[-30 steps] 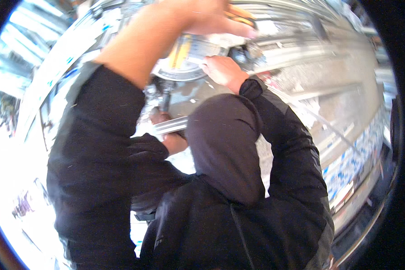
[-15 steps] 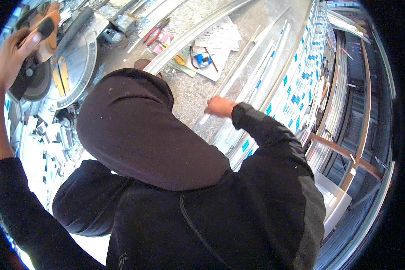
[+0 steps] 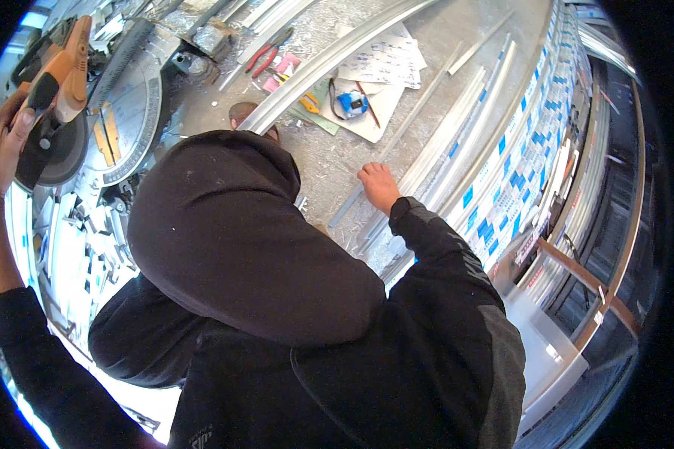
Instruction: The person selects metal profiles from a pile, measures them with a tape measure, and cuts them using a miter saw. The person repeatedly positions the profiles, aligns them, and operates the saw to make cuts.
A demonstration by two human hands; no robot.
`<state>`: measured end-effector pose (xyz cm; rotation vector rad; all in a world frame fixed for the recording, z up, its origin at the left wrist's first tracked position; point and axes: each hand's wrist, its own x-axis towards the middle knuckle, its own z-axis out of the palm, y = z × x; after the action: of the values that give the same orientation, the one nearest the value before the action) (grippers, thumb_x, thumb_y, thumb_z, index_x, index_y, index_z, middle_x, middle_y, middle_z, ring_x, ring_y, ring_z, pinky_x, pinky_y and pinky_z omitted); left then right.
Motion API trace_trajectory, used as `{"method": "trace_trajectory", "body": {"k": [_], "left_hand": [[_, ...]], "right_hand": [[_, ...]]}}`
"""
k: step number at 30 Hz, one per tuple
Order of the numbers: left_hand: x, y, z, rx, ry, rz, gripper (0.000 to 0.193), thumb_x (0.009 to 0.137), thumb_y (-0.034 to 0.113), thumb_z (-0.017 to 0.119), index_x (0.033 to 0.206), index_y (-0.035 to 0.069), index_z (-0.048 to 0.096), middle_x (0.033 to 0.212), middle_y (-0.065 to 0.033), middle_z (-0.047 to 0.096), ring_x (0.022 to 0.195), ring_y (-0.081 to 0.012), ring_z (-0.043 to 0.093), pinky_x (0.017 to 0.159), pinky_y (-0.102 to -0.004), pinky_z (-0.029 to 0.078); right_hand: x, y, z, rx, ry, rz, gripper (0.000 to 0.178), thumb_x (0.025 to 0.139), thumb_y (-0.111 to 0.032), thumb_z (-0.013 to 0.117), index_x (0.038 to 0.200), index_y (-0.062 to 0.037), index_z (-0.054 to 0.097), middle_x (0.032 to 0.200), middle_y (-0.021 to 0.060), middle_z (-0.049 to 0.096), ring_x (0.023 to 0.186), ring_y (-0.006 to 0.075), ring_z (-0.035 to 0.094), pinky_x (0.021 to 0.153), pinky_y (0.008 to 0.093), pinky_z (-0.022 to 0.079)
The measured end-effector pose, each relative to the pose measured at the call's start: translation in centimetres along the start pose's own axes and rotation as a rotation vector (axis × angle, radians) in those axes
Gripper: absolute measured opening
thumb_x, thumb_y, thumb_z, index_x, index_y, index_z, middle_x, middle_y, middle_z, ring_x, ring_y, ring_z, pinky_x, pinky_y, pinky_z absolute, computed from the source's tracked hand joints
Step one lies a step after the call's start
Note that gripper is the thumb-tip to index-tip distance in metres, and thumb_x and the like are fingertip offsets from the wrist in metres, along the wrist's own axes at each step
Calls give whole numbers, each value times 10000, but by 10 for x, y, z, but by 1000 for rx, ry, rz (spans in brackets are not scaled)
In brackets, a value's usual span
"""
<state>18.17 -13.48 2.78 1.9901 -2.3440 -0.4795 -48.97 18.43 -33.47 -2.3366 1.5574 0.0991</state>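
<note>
At the far left, my left hand is closed about the handle end of an orange and black mitre saw. Its thumb shows below the black grip, while the other fingers are partly hidden. The saw's dark round blade is beside a silver turntable with a yellow insert. My right hand reaches low over the floor in front of me. Its fingers curl round a thin pale profile strip, which runs away from me at a slant. My bent knee in dark trousers comes between the two hands.
A long pale profile crosses beyond my foot. Papers, a blue tape measure and red-handled pliers lie on the floor. Film-covered profiles are stacked at right; metal offcuts crowd the left.
My left hand and the saw's orange head have shifted down and left together. My right hand has moved slightly right and down in view, its blur gone. The view has shifted a little.
</note>
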Motion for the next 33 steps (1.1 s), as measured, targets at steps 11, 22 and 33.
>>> {"method": "trace_trajectory", "body": {"k": [11, 22, 33], "left_hand": [[5, 10, -15, -88, -22, 92, 870, 906, 729, 604, 1302, -45, 616, 1175, -149, 669, 1101, -227, 625, 984, -341, 466], [2, 42, -13, 93, 43, 27, 916, 834, 817, 598, 1282, 22, 680, 1110, -159, 721, 1010, -277, 679, 894, -400, 518], [-4, 93, -54, 50, 1, -14, 776, 798, 816, 627, 1001, 82, 777, 906, -181, 745, 867, -351, 713, 788, -453, 527]], "right_hand": [[29, 24, -9, -185, -307, -66, 211, 919, -103, 574, 1099, -88, 682, 1063, 104, 659, 1112, 296, 598, 1025, 511, 412], [68, 64, -124, 183, -94, -311, 92, 820, -22, 561, 905, -49, 588, 876, 189, 618, 900, 420, 584, 818, 516, 454], [317, -31, -234, 51, 363, -220, 277, 895, -261, 752, 964, -36, 607, 851, 177, 659, 849, 399, 627, 786, 508, 457]]}}
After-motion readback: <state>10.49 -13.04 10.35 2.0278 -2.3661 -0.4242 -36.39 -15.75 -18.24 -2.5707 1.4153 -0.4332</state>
